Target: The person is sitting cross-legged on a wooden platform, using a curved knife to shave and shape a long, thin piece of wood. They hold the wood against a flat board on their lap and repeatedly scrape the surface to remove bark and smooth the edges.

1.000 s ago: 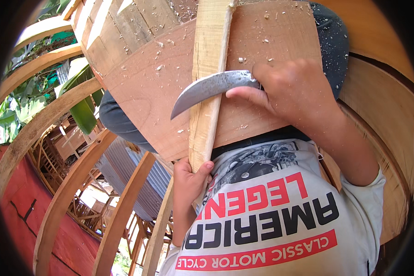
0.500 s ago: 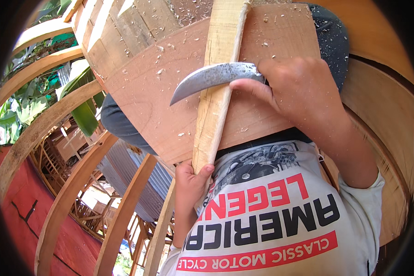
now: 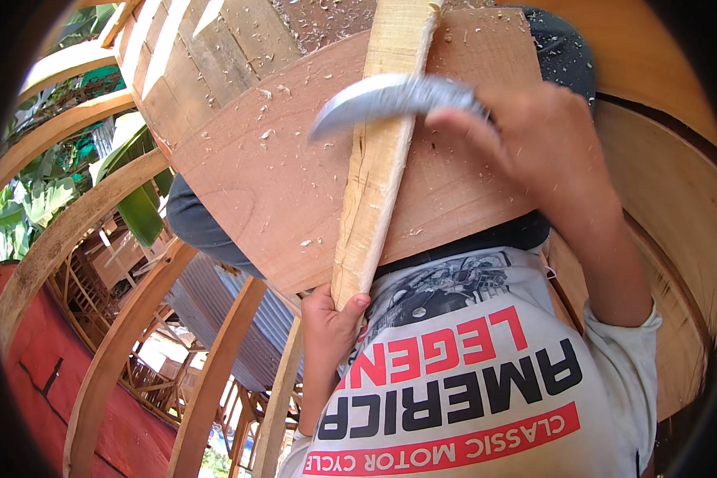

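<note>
A long pale strip of wood (image 3: 372, 167) runs from near my waist away from me, lying over a brown wooden board (image 3: 263, 175) across my lap. My left hand (image 3: 332, 323) is closed round the strip's near end. In my right hand (image 3: 534, 143) is a knife with a curved blade (image 3: 374, 99), its handle mostly hidden by my fingers. The blade crosses the strip toward the left, with its tip past the strip's left edge. Hand and blade are smeared by motion; whether the edge touches the wood I cannot tell.
Wood shavings are scattered over the board. Beyond it lies a slatted wooden surface (image 3: 223, 48). Curved wooden bars (image 3: 135, 350) stand at my left, with green leaves and corrugated metal sheeting (image 3: 223, 319) behind them. Curved wooden panels (image 3: 653, 207) are at my right.
My right hand and the knife have moved away from me along the strip and slightly right. My left hand keeps its hold at the near end, and the board has shifted slightly left.
</note>
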The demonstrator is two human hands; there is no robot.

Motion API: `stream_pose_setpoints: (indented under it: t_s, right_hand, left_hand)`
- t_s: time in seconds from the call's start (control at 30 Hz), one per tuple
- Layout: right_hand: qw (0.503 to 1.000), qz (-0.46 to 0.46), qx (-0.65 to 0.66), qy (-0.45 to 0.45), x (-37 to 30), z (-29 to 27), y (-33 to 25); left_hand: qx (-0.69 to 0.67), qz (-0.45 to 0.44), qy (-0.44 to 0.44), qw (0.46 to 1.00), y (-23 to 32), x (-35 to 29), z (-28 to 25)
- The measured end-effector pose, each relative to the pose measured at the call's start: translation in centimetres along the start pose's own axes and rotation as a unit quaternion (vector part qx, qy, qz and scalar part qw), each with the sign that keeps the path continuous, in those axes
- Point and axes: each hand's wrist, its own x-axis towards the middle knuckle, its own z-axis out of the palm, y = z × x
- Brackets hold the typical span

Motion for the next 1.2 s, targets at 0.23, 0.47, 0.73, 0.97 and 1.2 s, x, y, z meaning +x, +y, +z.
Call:
stream_pose_setpoints:
  t_s: [0.23,0.47,0.73,0.97,1.2]
  right_hand:
    - [0.992,0.118,-0.016,-0.04,-0.5,-1.5,1.0]
    - [0.961,0.238,0.139,-0.02,-0.7,-2.4,4.0]
    - [0.935,0.18,0.306,-0.015,0.2,-1.2,1.6]
    - [0.898,0.095,0.423,-0.071,-0.5,-1.5,1.0]
    - [0.87,0.039,0.48,-0.106,-2.6,-1.4,0.0]
  left_hand:
    - [-0.025,0.006,-0.024,0.999,-0.6,0.4,-0.2]
    - [-0.081,-0.023,-0.099,0.991,-1.3,1.0,-1.4]
    - [-0.17,0.026,-0.293,0.941,-0.5,0.0,-2.1]
    - [-0.344,0.006,-0.4,0.849,3.8,0.5,0.4]
    - [-0.303,0.05,-0.406,0.861,9.6,2.1,3.3]
